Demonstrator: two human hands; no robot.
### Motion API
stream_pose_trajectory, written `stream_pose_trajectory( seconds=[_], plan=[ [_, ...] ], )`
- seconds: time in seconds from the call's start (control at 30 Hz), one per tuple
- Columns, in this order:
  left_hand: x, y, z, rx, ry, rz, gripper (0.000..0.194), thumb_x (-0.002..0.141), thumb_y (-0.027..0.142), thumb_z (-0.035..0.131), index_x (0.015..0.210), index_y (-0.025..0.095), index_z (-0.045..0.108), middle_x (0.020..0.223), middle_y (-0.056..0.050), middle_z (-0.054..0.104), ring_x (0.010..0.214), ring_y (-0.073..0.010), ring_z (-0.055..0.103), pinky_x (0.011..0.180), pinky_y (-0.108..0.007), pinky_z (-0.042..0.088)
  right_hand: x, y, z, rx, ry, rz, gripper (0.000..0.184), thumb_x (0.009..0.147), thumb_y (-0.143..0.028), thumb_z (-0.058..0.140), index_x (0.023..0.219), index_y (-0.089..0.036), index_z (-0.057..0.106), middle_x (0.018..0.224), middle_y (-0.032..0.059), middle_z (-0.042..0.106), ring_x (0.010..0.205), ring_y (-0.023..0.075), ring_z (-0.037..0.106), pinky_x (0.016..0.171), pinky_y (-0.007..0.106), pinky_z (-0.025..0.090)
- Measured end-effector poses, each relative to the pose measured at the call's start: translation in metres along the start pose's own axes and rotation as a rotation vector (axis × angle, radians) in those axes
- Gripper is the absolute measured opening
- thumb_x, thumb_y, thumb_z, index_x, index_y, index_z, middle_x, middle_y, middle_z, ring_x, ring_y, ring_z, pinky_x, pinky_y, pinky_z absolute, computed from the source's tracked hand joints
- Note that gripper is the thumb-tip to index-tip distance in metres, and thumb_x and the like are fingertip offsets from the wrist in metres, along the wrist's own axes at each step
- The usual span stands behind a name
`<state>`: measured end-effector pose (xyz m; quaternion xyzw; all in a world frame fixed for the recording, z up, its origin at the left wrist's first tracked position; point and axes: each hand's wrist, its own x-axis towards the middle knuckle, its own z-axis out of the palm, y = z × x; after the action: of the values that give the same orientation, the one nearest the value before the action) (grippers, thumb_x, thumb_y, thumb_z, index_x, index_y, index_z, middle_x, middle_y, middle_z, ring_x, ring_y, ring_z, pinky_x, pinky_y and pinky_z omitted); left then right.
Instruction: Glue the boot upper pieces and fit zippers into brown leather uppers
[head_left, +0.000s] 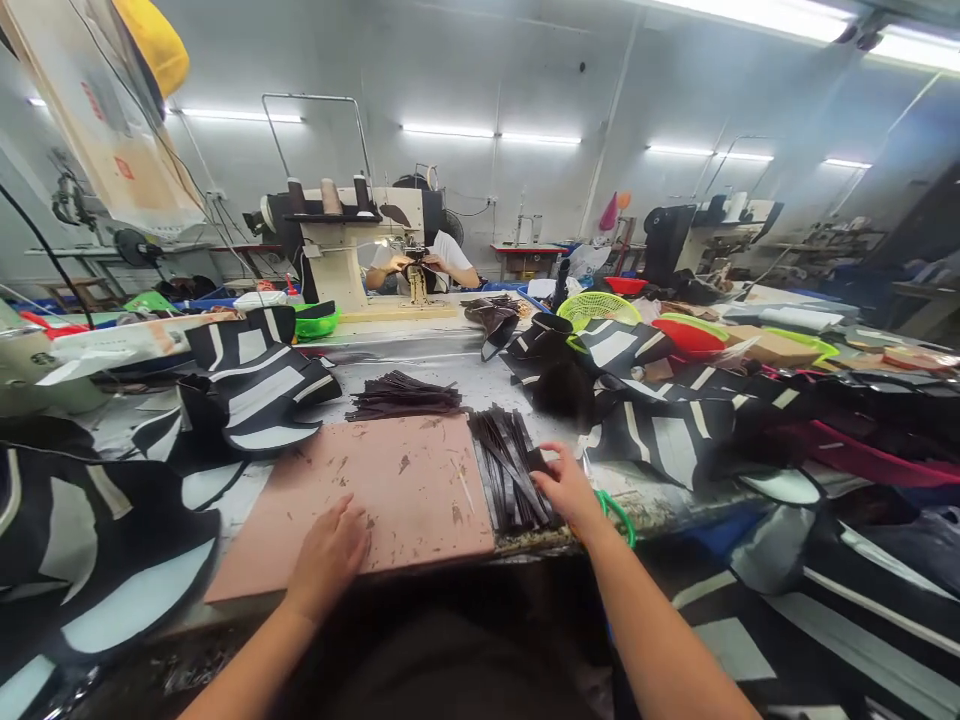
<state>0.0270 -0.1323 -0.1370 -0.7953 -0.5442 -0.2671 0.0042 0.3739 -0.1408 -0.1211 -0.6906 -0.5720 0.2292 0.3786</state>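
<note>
My left hand [334,545] rests on a worn pink board [409,470], near its front edge. Its fingers lie loosely on the surface, with nothing visible in them. At the right side of a pile of thin dark brown strips [514,480] is my right hand [568,490]. Its thumb and forefinger are apart, with dark material showing between them; whether they touch a strip I cannot tell. A second bundle of dark strips [405,395] lies just behind the board. Right of my hand are black cut pieces with white patches [675,445].
More black-and-white pieces [266,390] are heaped on the left. A green ring-shaped handle [619,520] hangs by the table edge near my right wrist. Beyond stands a sewing machine [337,260], with a co-worker's hands [442,262] at it. A yellow-green basket [598,308] is at back right.
</note>
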Motion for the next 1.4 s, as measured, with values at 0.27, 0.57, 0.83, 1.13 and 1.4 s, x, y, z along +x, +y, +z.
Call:
stream_pose_trajectory(
  seconds=[0.27, 0.57, 0.83, 1.13, 1.4],
  plan=[
    [0.003, 0.081, -0.019, -0.88, -0.429, -0.193, 0.019, 0.068, 0.037, 0.057, 0.067, 0.018, 0.058, 0.067, -0.003, 0.062, 0.065, -0.0174, 0.057, 0.061, -0.028, 0.046, -0.072, -0.08, 0.076, 0.148, -0.427, -0.19, 0.068, 0.067, -0.012, 0.065, 0.128, -0.026, 0.038, 0.07, -0.0063, 0.064, 0.066, 0.0116, 0.06, 0.065, 0.022, 0.045],
    [0.018, 0.048, -0.017, -1.248, -0.281, -0.761, 0.027, 0.056, 0.036, 0.069, 0.067, 0.016, 0.055, 0.071, -0.002, 0.064, 0.068, -0.0146, 0.062, 0.062, -0.023, 0.046, 0.035, 0.009, -0.011, -0.651, 0.005, 0.134, 0.016, 0.086, -0.025, 0.053, 0.094, -0.012, 0.06, 0.096, 0.0067, 0.062, 0.091, 0.0184, 0.058, 0.084, 0.04, 0.044],
    [0.048, 0.071, 0.01, -1.429, -0.372, -0.841, 0.033, 0.05, 0.03, 0.077, 0.068, 0.014, 0.054, 0.066, -0.001, 0.062, 0.06, -0.01, 0.06, 0.055, -0.018, 0.045, 0.034, 0.004, 0.01, -0.736, 0.052, -0.08, 0.033, 0.085, -0.013, 0.037, 0.111, -0.015, 0.057, 0.104, 0.0092, 0.064, 0.097, 0.0193, 0.058, 0.086, 0.029, 0.039],
    [0.052, 0.078, 0.012, -1.431, -0.487, -0.82, 0.036, 0.048, 0.031, 0.079, 0.069, 0.014, 0.057, 0.069, 0.0, 0.062, 0.062, -0.0085, 0.058, 0.059, -0.018, 0.045, 0.04, 0.048, -0.01, -0.834, -0.068, 0.005, 0.026, 0.073, -0.008, 0.052, 0.096, -0.016, 0.062, 0.095, 0.0085, 0.066, 0.088, 0.0196, 0.059, 0.077, 0.029, 0.04],
    [0.043, 0.078, 0.015, -1.375, -0.574, -0.707, 0.034, 0.053, 0.037, 0.076, 0.069, 0.016, 0.054, 0.067, 0.001, 0.059, 0.067, -0.0132, 0.059, 0.058, -0.021, 0.044, 0.061, 0.042, -0.016, -0.814, 0.016, -0.055, 0.015, 0.078, -0.009, 0.049, 0.081, -0.014, 0.063, 0.082, 0.0072, 0.066, 0.078, 0.0189, 0.061, 0.075, 0.031, 0.043]
  ],
)
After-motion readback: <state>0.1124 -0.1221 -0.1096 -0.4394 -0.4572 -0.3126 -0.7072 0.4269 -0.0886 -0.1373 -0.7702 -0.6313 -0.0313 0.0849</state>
